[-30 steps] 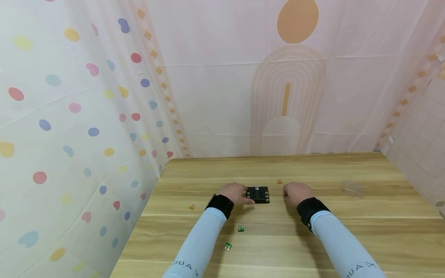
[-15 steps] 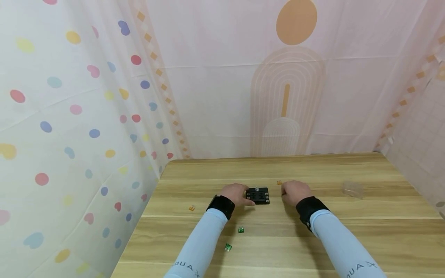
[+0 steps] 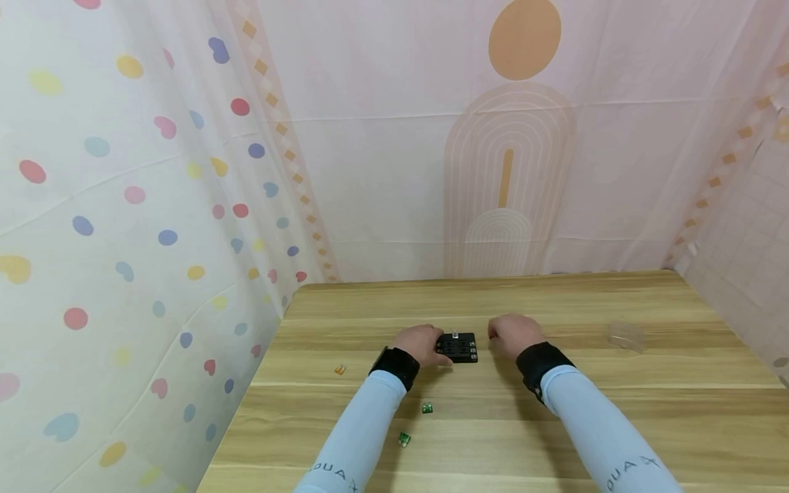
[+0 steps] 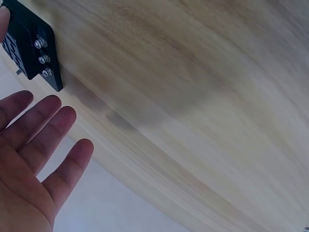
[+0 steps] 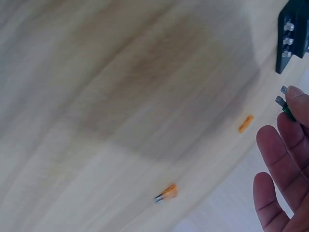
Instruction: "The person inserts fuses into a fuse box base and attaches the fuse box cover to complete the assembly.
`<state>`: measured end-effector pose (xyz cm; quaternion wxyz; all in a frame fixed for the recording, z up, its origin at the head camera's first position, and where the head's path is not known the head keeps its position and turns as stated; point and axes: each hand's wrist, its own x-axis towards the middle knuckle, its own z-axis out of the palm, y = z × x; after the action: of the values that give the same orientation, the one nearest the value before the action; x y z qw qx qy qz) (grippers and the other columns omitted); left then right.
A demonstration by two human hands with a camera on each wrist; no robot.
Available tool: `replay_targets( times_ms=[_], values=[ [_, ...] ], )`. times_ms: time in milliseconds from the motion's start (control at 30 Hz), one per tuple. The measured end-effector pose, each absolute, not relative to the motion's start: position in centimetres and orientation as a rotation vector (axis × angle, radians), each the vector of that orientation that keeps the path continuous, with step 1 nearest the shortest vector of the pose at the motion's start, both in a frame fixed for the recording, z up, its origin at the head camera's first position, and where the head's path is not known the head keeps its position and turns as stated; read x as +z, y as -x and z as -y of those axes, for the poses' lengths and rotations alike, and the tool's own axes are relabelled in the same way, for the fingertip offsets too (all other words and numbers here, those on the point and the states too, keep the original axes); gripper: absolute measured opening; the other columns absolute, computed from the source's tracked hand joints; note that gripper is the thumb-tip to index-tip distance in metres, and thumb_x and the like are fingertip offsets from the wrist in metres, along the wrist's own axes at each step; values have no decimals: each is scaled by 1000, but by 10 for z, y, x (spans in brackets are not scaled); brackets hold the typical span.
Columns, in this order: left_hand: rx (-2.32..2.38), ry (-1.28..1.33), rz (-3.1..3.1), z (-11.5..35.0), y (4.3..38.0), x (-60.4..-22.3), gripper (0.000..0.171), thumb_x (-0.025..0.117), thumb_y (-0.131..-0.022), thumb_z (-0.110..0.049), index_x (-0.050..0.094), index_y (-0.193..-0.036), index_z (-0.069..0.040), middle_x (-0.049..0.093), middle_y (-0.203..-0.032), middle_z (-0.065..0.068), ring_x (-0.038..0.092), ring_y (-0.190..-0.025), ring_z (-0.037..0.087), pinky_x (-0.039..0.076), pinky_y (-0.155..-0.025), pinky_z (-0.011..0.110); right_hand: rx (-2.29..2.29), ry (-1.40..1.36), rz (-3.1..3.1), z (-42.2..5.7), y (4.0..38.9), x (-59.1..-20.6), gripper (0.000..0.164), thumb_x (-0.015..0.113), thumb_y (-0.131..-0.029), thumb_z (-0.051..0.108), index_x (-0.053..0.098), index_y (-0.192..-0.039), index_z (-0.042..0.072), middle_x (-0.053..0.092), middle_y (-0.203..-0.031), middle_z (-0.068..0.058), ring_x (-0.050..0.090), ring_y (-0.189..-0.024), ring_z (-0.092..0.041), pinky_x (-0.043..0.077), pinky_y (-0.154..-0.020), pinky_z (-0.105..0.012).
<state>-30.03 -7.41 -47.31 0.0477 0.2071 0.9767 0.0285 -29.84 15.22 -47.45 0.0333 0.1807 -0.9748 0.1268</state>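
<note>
A black fuse box [image 3: 457, 348] with metal screw terminals lies on the wooden table. My left hand [image 3: 420, 344] holds its left side, thumb at the near corner and forefinger at the far one; the other fingers [image 4: 67, 166] extend loosely beside it in the left wrist view. To the right of the box is my right hand [image 3: 515, 335]. Its thumb and forefinger pinch a green blade fuse [image 5: 288, 113], metal prongs showing, in the right wrist view. Most of that fuse's body is hidden by the fingers.
Two green fuses [image 3: 427, 407] lie nearer the table's front. An orange fuse [image 3: 340, 370] sits left of the left hand. Two orange fuses [image 5: 168, 192] appear in the right wrist view. A clear plastic piece [image 3: 626, 336] lies to the right.
My right hand has moved left, closer to the fuse box, and now covers the orange fuse behind it in the head view. The left hand stays at the box.
</note>
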Motion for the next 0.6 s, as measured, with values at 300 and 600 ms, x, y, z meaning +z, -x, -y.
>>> replay_targets(
  times_ms=[300, 600],
  values=[
    [46, -700, -2984, 68, 301, -474, 56, 80, -78, -53, 71, -119, -14, 69, -104, -1, 62, -88, 12, 52, -82, 29, 329, -629, 2960, -137, 304, -468, 3, 75, -87, 11, 74, -85, 10, 70, -82, 2, 61, -72, -14, 52, -68, -35],
    [14, -753, -2980, 67, 302, -474, 49, 82, -78, -50, 73, -112, -16, 66, -97, -3, 61, -81, 11, 52, -78, 29, 361, -652, 2977, -120, 311, -469, 2, 74, -88, 11, 75, -90, 10, 69, -83, 2, 61, -73, -14, 52, -69, -35]
  ],
)
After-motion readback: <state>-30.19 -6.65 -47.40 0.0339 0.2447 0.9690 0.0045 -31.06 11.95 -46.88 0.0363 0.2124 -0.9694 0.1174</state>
